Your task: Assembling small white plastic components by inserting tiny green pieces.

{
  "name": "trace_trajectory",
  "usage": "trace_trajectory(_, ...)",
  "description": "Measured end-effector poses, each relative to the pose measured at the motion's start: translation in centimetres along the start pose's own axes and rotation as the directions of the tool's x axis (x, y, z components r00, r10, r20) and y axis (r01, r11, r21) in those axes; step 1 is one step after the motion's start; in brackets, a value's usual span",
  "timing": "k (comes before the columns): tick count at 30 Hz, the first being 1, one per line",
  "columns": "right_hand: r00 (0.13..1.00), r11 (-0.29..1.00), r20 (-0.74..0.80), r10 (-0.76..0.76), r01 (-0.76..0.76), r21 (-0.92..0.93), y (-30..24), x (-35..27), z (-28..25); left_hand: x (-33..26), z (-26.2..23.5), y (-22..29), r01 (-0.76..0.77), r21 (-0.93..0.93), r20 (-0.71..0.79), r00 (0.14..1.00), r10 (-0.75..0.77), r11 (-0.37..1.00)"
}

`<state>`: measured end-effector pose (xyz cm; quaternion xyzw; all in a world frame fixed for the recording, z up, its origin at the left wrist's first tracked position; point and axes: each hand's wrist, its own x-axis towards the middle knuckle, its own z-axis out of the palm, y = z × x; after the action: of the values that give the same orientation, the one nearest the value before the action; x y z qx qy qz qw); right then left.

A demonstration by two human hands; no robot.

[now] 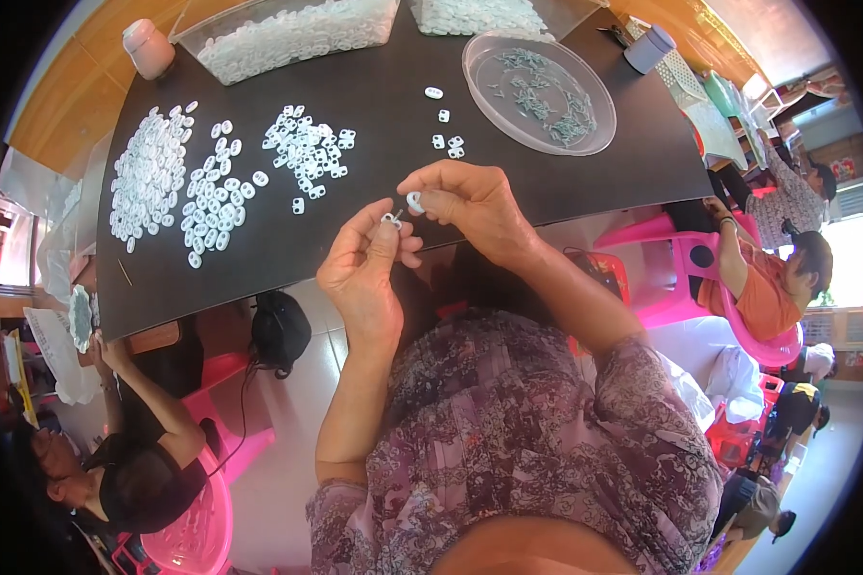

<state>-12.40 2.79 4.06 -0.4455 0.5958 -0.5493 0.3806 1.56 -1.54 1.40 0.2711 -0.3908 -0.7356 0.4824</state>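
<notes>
The camera rides up on the worker's head, the left of a side-by-side pair, peering steeply down past the patterned shirt (518, 412) and outward over the dark table (384, 105). It's close in: the left hand (364, 273) and right hand (475, 206) sit near mid-picture by the table's near edge, with its far edge up toward the top. The fisheye bows those edges and reaches sideways, catching a co-worker in black (134, 484) off the near left corner and another in orange (767, 283) beyond the near right one.
</notes>
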Motion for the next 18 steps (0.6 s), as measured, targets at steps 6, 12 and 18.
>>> trace_trajectory(6, 1.0, 0.997, -0.012, 0.008, -0.007, 0.076, -0.12, 0.2, -0.1, -0.01, 0.21, -0.16, -0.014, 0.056, -0.002, 1.0, 0.015, 0.998)
trace_trajectory(12, 0.999, 0.996, -0.032, -0.011, 0.013, 0.085, 0.48, 0.39, -0.05, 0.0, 0.34, -0.15, -0.005, 0.086, 0.002, 1.0, 0.005, 0.996)
trace_trajectory(18, 0.999, 0.999, -0.022, -0.024, 0.024, 0.029, 0.19, 0.33, 0.14, 0.02, 0.31, -0.21, 0.003, 0.09, -0.007, 1.0, -0.003, 0.996)
